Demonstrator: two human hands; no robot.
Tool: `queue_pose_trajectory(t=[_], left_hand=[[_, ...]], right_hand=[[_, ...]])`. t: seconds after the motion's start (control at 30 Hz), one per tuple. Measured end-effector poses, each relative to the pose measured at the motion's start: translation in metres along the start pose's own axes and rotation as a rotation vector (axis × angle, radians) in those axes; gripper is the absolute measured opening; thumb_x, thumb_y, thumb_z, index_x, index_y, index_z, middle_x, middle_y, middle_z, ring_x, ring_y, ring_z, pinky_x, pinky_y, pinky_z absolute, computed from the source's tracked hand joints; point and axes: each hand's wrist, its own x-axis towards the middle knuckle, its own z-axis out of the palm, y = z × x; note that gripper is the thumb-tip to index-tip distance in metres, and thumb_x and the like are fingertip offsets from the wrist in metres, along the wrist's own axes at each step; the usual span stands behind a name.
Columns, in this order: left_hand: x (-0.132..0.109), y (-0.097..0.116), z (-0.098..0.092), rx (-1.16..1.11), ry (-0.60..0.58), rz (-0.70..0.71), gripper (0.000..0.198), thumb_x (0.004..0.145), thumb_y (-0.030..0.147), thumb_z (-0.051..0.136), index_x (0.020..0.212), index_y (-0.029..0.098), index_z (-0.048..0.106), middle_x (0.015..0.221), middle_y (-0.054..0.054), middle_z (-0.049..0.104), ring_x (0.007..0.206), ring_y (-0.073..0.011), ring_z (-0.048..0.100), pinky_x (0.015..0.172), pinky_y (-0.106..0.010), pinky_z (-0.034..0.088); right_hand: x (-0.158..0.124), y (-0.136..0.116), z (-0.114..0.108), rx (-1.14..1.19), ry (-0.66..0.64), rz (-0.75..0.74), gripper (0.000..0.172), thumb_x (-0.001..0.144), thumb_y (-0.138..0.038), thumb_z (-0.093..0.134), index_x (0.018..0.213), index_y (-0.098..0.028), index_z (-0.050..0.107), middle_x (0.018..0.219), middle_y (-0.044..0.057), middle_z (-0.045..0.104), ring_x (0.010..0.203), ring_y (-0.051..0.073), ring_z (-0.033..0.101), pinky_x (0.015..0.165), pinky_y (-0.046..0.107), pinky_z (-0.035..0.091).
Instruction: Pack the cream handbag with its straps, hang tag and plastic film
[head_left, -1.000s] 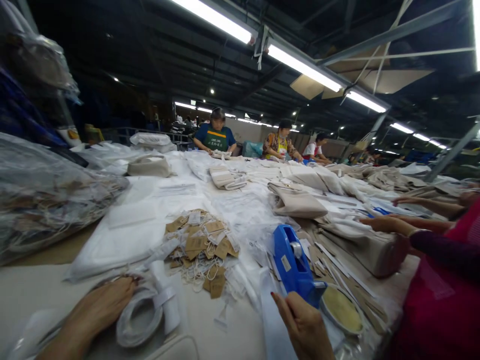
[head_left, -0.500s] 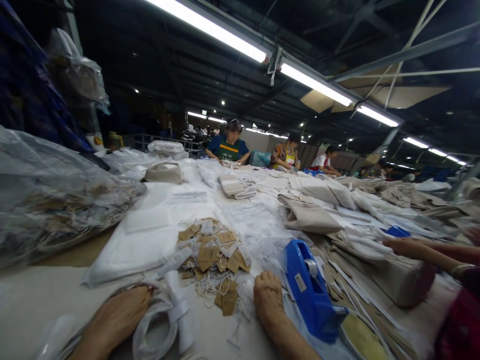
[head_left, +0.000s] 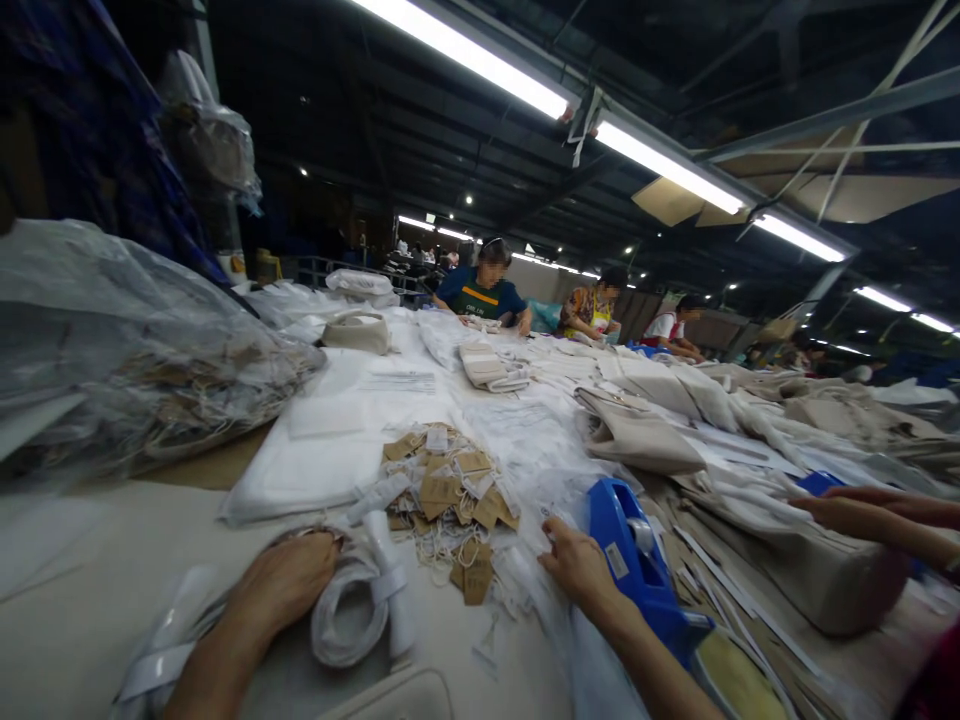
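My left hand is closed over a coiled pale strap at the lower left; its fingertips are partly hidden. Touching its right side is another rolled strap, bound with a white wrap. My right hand has its fingers bent together at the edge of a clear plastic bag, left of the blue tape dispenser. Between my hands lies a heap of brown paper hang tags with white strings. At the bottom edge, part of a beige bag shows.
A large plastic sack of tags stands at left. White packing sheets and folded beige bags cover the table. A co-worker's hands reach over a bag at right. Other people work across the table.
The view has swung left and slightly down. My right hand has risen away from the tags toward the dispenser, its fingers now bent around plastic. A beige bag edge has appeared below.
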Motion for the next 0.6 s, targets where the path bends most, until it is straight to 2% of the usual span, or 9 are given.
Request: queue_pose_trajectory(t=[0.07, 0.13, 0.2, 0.3, 0.43, 0.6], left_hand=[[-0.001, 0.002, -0.002, 0.03, -0.043, -0.017, 0.043, 0.083, 0.016, 0.024, 0.089, 0.011, 0.066, 0.099, -0.017, 0.068, 0.094, -0.029, 0.064, 0.086, -0.042, 0.046], [-0.003, 0.006, -0.006, 0.047, -0.063, -0.036, 0.043, 0.084, 0.016, 0.023, 0.091, 0.011, 0.065, 0.1, -0.017, 0.068, 0.095, -0.0294, 0.064, 0.086, -0.043, 0.045], [-0.006, 0.01, -0.01, 0.055, -0.069, -0.049, 0.044, 0.084, 0.016, 0.022, 0.093, 0.011, 0.065, 0.1, -0.017, 0.068, 0.096, -0.03, 0.064, 0.086, -0.044, 0.046], [-0.009, 0.015, -0.015, 0.055, -0.068, -0.054, 0.045, 0.084, 0.016, 0.021, 0.096, 0.011, 0.065, 0.102, -0.018, 0.067, 0.097, -0.0302, 0.063, 0.087, -0.044, 0.045], [-0.009, 0.014, -0.014, 0.046, -0.059, -0.049, 0.044, 0.084, 0.015, 0.023, 0.095, 0.01, 0.066, 0.104, -0.017, 0.067, 0.098, -0.0294, 0.063, 0.088, -0.043, 0.045], [-0.001, 0.004, -0.004, 0.001, -0.011, -0.013, 0.038, 0.083, 0.015, 0.029, 0.086, 0.01, 0.067, 0.096, -0.016, 0.069, 0.093, -0.0266, 0.064, 0.087, -0.039, 0.046]], right_hand=[[0.002, 0.003, -0.001, 0.052, -0.02, 0.015, 0.028, 0.072, -0.012, 0.05, 0.095, -0.017, 0.067, 0.084, 0.008, 0.071, 0.085, 0.022, 0.064, 0.073, 0.029, 0.04], [0.003, 0.004, -0.002, 0.11, -0.02, 0.034, 0.021, 0.071, -0.012, 0.047, 0.074, -0.017, 0.068, 0.079, 0.01, 0.07, 0.083, 0.023, 0.064, 0.072, 0.03, 0.039], [0.004, 0.006, -0.003, 0.19, -0.009, 0.051, 0.019, 0.069, -0.012, 0.047, 0.062, -0.017, 0.064, 0.073, 0.009, 0.067, 0.077, 0.023, 0.062, 0.069, 0.031, 0.037], [0.005, 0.009, -0.007, 0.378, -0.004, 0.064, 0.009, 0.062, -0.018, 0.052, 0.054, -0.018, 0.055, 0.06, 0.002, 0.057, 0.066, 0.018, 0.054, 0.062, 0.028, 0.034], [-0.002, 0.014, -0.019, 0.748, -0.052, 0.084, 0.014, 0.061, -0.03, 0.05, 0.054, -0.021, 0.042, 0.049, -0.004, 0.043, 0.051, 0.012, 0.043, 0.051, 0.025, 0.029], [-0.025, 0.016, -0.048, 1.201, -0.126, 0.023, 0.023, 0.06, -0.041, 0.052, 0.061, -0.021, 0.04, 0.059, -0.003, 0.05, 0.054, 0.012, 0.049, 0.054, 0.025, 0.04]])
